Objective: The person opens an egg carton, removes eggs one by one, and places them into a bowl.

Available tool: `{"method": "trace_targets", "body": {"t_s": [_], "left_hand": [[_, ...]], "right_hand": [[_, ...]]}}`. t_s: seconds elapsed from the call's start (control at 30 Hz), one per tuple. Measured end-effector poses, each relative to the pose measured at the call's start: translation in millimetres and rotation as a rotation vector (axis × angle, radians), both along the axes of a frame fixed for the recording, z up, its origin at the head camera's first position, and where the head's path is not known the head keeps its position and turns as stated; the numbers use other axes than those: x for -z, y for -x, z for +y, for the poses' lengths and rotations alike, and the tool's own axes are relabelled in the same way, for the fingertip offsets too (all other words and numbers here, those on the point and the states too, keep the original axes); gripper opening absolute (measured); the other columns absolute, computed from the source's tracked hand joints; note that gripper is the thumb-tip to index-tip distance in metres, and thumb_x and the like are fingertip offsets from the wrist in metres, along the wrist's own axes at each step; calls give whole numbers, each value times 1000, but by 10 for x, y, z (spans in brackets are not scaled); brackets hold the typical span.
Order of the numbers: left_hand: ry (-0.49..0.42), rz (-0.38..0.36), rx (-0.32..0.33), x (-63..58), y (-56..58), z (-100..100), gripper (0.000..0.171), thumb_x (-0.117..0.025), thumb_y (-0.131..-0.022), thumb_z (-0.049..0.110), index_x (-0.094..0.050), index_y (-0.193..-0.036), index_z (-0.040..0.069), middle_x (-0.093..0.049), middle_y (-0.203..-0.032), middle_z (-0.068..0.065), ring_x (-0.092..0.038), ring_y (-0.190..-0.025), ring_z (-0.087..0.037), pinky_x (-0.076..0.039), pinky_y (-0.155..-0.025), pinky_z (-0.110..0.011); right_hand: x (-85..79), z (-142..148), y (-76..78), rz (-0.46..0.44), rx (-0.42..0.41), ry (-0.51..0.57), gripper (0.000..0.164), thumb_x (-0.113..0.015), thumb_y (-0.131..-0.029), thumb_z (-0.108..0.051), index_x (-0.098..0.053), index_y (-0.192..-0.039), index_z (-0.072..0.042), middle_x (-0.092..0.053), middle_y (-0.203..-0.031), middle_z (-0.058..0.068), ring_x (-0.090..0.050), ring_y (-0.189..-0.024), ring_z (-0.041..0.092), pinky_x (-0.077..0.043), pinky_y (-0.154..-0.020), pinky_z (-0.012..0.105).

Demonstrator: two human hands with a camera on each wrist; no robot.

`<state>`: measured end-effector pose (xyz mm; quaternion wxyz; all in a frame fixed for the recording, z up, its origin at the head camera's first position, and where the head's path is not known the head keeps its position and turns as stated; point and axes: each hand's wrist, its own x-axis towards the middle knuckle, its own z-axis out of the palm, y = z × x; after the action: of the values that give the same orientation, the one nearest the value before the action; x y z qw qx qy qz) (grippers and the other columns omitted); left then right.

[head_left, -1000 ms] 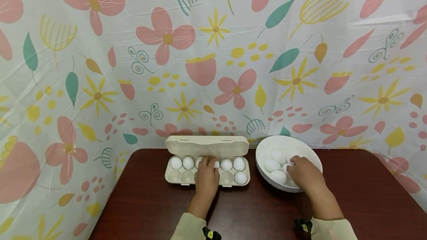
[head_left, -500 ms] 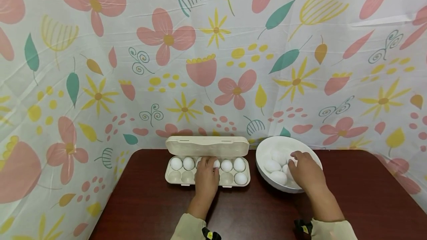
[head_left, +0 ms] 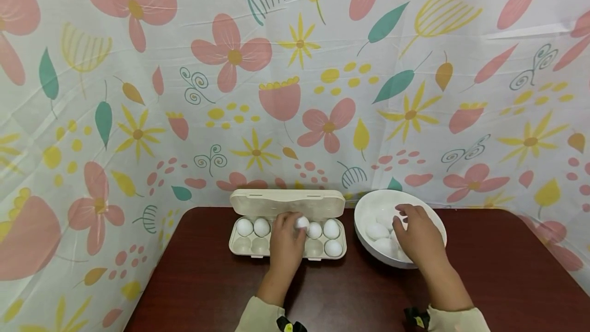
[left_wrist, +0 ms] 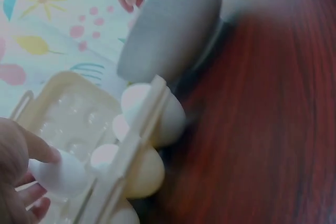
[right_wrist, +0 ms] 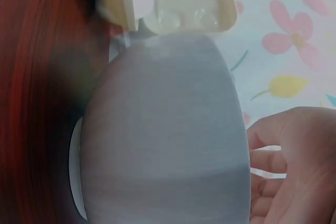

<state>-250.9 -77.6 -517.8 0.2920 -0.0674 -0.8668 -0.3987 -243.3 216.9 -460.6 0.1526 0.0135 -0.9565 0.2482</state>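
My left hand is over the egg carton and pinches a white egg between thumb and fingers, raised above the back row. In the left wrist view the same egg shows against the fingertips. Other eggs sit in the carton: several along the back row and one egg at the front right. My right hand hovers over the white bowl, thumb and fingers spread apart with nothing seen between them. Below it lie several eggs. The bowl's wall hides them from the right wrist view.
The carton's lid stands raised at the back. Vacant cups show in the front row. Both containers stand near the far edge of the dark red table, with a flowered cloth hanging behind.
My left hand has lifted the egg slightly from the carton's back row. My right hand has risen off the eggs in the bowl and its fingers have spread.
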Motion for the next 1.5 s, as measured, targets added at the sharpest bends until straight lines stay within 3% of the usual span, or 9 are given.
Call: {"method": "trace_targets", "body": {"t_s": [0.23, 0.57, 0.77, 1.07, 1.33, 1.5], "left_hand": [[-106, -76, 23, -160, -70, 44, 35, -82, -79, 5, -73, -113, 12, -65, -113, -7, -63, -112, -26, -52, -95, -44], [-118, -120, 88, -309, -189, 123, 39, -81, -84, 15, -71, -122, 10, -63, -116, -4, -62, -102, -20, -53, -85, -31], [-126, -144, 154, -364, -253, 169, 38, -80, -87, 18, -71, -124, 14, -62, -116, -2, -62, -99, -19, -54, -85, -33], [-67, -91, 199, -414, -325, 264, 37, -82, -84, 20, -72, -120, 13, -64, -114, 0, -63, -97, -15, -53, -84, -27], [-72, -124, 250, -436, -370, 324, 36, -81, -86, 21, -72, -119, 12, -63, -115, -1, -64, -100, -15, -57, -85, -33], [-75, -122, 270, -453, -383, 346, 35, -82, -86, 21, -72, -118, 15, -63, -116, 1, -63, -101, -12, -55, -82, -25]], "right_hand": [[-3, -108, -1, 35, -124, 98, 29, -56, -100, -15, -63, -125, -2, -64, -116, 20, -67, -102, 34, -55, -86, 51], [14, -316, -44, 93, -302, 140, 29, -67, -95, -8, -64, -124, -4, -66, -115, 12, -67, -101, 28, -57, -86, 49], [67, -411, -63, 158, -419, 130, 39, -74, -90, -9, -62, -126, -6, -67, -113, 8, -67, -97, 24, -58, -83, 45], [86, -499, -99, 139, -497, 105, 49, -82, -85, -18, -62, -130, -11, -65, -117, 0, -68, -98, 18, -59, -85, 39], [105, -574, -134, 117, -539, 104, 55, -86, -81, -24, -61, -129, -16, -63, -115, -8, -67, -100, 14, -58, -86, 37], [114, -638, -137, 148, -585, 115, 53, -86, -81, -23, -62, -127, -19, -62, -109, -9, -64, -96, 5, -58, -83, 33]]}}
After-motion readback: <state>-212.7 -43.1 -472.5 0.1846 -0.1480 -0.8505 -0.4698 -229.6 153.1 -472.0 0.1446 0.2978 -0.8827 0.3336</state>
